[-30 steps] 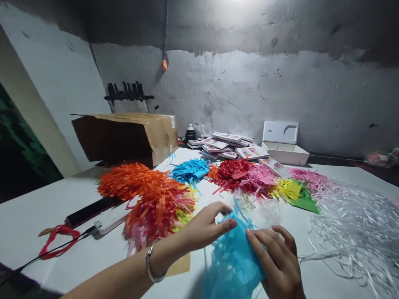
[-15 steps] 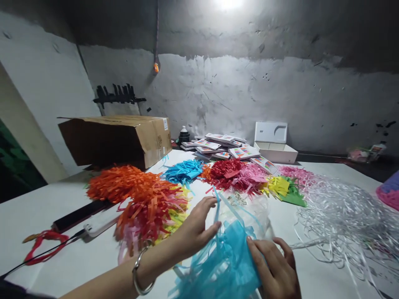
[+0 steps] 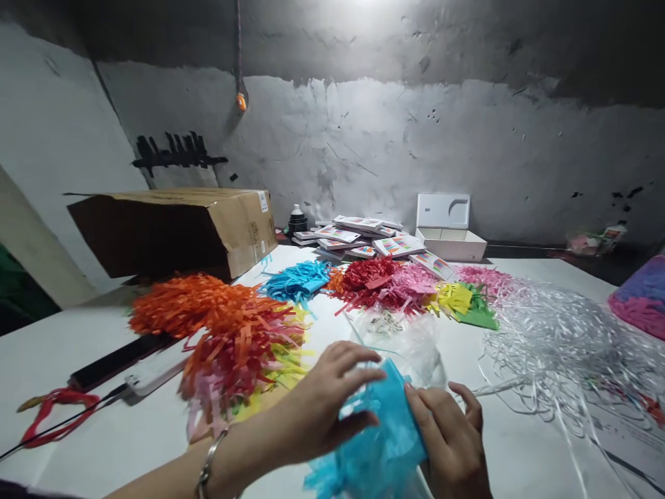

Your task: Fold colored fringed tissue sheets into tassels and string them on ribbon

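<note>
Blue fringed tissue paper [image 3: 387, 436] is in front of me at the bottom centre, its cut strips hanging toward the lower left. My right hand [image 3: 454, 440] grips its folded right edge between thumb and fingers. On the other side, my left hand [image 3: 337, 398] reaches over the strips with fingers stretched and thumb apart; whether its fingertips touch the paper is hard to make out. A silver bangle [image 3: 208, 464] circles the left wrist. Just beyond both hands lies a clear plastic bag [image 3: 410, 343] with small metallic pieces inside.
Orange fringe [image 3: 181, 305] and mixed fringe sit left, near a white power strip [image 3: 156, 371]. Blue [image 3: 301, 279], red [image 3: 368, 277] and yellow [image 3: 451, 298] bunches lie farther back. Silver strands [image 3: 561, 339] spread right. Behind stand a cardboard box [image 3: 244, 232], flat boxes [image 3: 337, 234] and a white box [image 3: 451, 244].
My left hand has moved forward over the strips, and the long loose blue strips near its fingers no longer stand up. The right hand still grips the paper. The view has shifted slightly.
</note>
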`<action>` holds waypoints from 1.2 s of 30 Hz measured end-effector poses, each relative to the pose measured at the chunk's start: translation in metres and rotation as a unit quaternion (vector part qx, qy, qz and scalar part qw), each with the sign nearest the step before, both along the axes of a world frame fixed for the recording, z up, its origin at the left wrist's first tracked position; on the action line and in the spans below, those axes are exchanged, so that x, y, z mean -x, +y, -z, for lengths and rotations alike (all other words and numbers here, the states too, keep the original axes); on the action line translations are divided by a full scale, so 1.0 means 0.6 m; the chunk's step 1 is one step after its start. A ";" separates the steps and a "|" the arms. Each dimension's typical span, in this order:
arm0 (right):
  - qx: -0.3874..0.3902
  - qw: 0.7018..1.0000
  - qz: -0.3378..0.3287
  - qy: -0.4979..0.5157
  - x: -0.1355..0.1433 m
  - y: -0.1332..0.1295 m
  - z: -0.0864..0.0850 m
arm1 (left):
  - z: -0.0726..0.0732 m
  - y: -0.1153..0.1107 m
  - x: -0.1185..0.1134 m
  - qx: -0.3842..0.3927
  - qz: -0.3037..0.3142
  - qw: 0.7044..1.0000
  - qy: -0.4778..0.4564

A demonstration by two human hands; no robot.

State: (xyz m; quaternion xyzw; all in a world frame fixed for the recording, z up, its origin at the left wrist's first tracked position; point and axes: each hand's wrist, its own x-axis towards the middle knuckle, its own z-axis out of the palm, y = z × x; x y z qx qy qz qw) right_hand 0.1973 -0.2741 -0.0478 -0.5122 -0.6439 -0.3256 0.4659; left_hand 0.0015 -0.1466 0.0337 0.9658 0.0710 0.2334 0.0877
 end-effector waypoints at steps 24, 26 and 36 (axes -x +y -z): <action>0.030 0.999 -0.032 -0.028 -0.024 0.004 0.015 | 0.069 -0.046 -0.063 0.864 0.139 0.479 0.067; 0.038 0.998 -0.035 -0.031 -0.041 0.012 0.020 | 0.085 -0.070 -0.072 0.888 0.123 0.437 0.071; 0.027 0.975 0.187 -0.116 -0.191 -0.112 -0.035 | 0.104 -0.079 -0.140 0.845 0.063 0.511 0.144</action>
